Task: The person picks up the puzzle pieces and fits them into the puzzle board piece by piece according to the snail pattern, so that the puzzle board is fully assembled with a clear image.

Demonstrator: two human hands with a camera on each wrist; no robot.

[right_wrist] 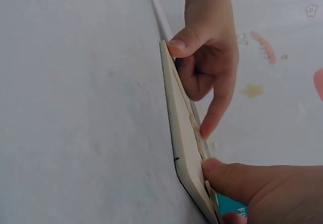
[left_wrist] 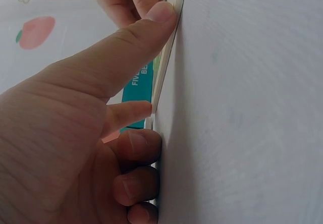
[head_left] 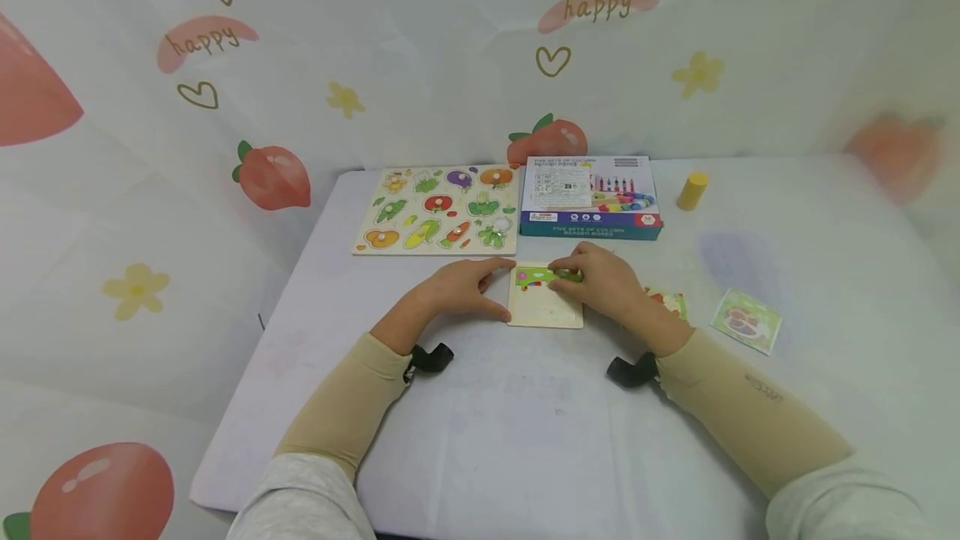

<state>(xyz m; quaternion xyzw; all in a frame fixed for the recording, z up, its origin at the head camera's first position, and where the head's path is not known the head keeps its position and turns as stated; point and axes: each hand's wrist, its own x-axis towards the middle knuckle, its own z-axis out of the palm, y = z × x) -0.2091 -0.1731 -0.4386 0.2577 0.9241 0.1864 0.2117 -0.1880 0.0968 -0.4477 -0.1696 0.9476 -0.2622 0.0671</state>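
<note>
A small square wooden puzzle tray [head_left: 546,308] lies on the table, with green picture pieces [head_left: 528,276] along its upper part. My left hand [head_left: 467,286] holds the tray's left side, thumb at the lower corner and index finger at the upper one. In the left wrist view that thumb [left_wrist: 160,13] presses on the tray edge, while the other fingers curl against the table. At the tray's upper right, my right hand [head_left: 603,280] pinches a green puzzle piece [head_left: 570,276], partly hidden by the fingers. The right thumb [right_wrist: 214,167] touches the tray's top in the right wrist view.
Behind the tray lie a vegetable peg puzzle board [head_left: 408,211] and a boxed bead set [head_left: 592,227]. A yellow cylinder [head_left: 692,191] stands at the back right. Loose picture pieces [head_left: 675,304] lie partly under the right forearm, beside a square picture card [head_left: 746,322].
</note>
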